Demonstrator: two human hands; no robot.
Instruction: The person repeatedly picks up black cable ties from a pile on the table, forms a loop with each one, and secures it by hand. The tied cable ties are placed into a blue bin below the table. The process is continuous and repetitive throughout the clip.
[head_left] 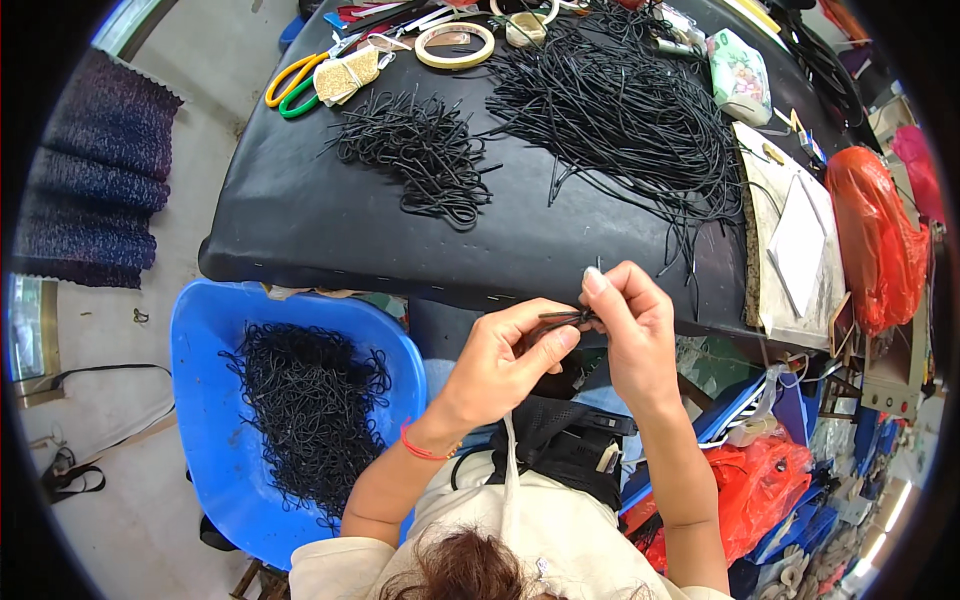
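Observation:
My left hand [515,352] and my right hand [630,325] meet just off the front edge of the black-covered table [330,240]. Between them is a thin black cord [565,317], bunched where the fingertips come together. Each hand pinches it between thumb and fingers; whether it is knotted is too small to tell. Beyond my hands a large heap of long black cords [620,110] spreads over the tabletop. Left of that lies a smaller pile of looped black cords [415,155].
Below the table's left front, a blue tub [210,440] holds many looped black cords [305,410]. Scissors [297,85], a tape roll [455,46] and a floral tissue pack [738,75] lie toward the back. Red plastic bags [875,240] hang at the right.

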